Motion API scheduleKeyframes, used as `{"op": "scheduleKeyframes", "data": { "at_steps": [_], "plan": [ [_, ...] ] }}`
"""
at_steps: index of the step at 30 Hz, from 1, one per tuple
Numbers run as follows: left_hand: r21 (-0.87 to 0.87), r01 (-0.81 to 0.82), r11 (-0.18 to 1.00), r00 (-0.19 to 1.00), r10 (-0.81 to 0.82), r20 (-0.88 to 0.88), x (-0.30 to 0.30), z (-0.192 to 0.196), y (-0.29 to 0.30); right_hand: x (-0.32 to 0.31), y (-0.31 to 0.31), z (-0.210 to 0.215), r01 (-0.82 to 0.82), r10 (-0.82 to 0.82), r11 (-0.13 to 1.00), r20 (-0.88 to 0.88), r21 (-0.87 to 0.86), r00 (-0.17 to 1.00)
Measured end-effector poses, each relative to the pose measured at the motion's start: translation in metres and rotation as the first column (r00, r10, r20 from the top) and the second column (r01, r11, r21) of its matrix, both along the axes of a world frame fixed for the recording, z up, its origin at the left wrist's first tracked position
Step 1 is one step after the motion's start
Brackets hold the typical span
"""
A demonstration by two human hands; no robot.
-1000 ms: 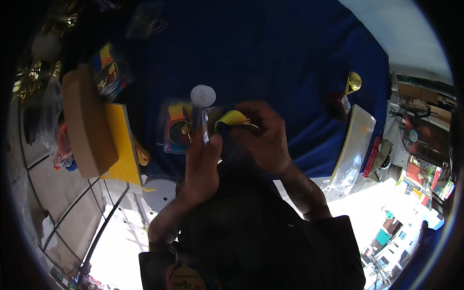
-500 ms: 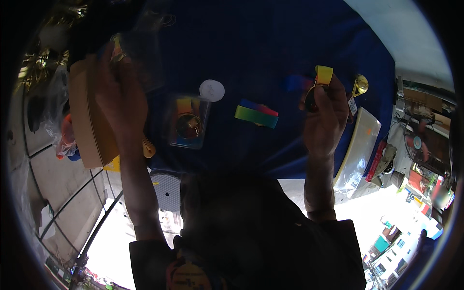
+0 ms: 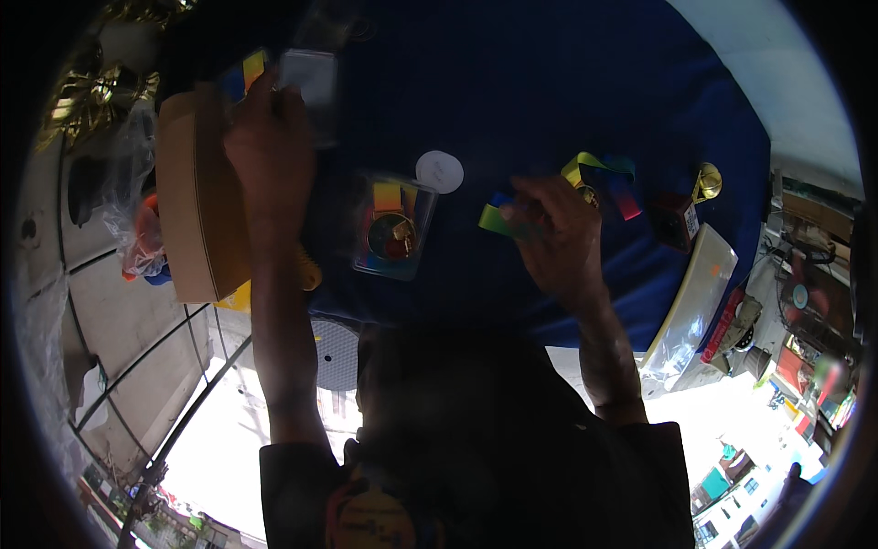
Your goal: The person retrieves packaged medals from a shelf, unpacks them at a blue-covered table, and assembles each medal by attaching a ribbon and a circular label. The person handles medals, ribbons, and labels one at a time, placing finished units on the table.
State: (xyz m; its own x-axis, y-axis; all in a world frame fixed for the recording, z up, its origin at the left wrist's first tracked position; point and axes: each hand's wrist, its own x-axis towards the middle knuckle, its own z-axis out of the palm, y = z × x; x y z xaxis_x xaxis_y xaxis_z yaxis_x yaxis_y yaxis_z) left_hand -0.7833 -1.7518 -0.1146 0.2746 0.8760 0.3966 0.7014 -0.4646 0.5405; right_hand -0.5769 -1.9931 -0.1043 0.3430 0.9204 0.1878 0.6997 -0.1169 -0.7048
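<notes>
On the blue cloth (image 3: 530, 82) lies a clear packet (image 3: 395, 224) holding a gold medal on a rainbow ribbon. My left hand (image 3: 270, 151) reaches to the far left and grips a clear flat packet (image 3: 309, 80) above a brown cardboard box (image 3: 187, 206). My right hand (image 3: 553, 229) rests on the cloth, fingers closed on a folded rainbow ribbon (image 3: 501, 218). Just beyond it lies a second gold medal with its looped ribbon (image 3: 604, 178). A small white disc (image 3: 439, 171) lies between the two hands.
A small gold trophy on a dark base (image 3: 686, 206) stands at the right, next to a long clear-wrapped tray (image 3: 695, 297). A plastic bag with orange items (image 3: 137, 229) sits left of the box. A yellow sheet (image 3: 238, 295) pokes out under the box. Tiled floor lies below left.
My left hand has picked up a clear packet at the far left. My right hand has come back from the far right toward the middle and closed on the folded ribbon; the medal lies behind it.
</notes>
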Motion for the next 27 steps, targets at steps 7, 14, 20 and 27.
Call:
{"op": "scheduleKeyframes", "data": {
  "at_steps": [7,14,20,27],
  "plan": [
    [0.214,-0.028,0.977,0.985,0.064,-0.161,0.007,0.014,0.0,-0.059,0.028,-0.009,-0.089,0.062,0.994,-0.336,-0.065,0.94],
    [0.068,0.0,0.998,0.999,0.003,-0.053,0.043,0.027,0.038,-0.071,0.034,-0.027,-0.063,-0.008,0.989,-0.475,-0.133,0.88],
    [0.036,-0.066,0.997,0.921,0.075,-0.383,0.082,0.011,0.098,-0.075,0.037,-0.022,-0.018,0.012,1.0,-0.407,-0.012,0.913],
    [0.336,-0.062,0.94,0.843,0.23,-0.487,0.082,0.01,0.09,-0.07,0.041,-0.02,-0.068,-0.078,0.969,-0.556,-0.237,0.828]
  ]
}}
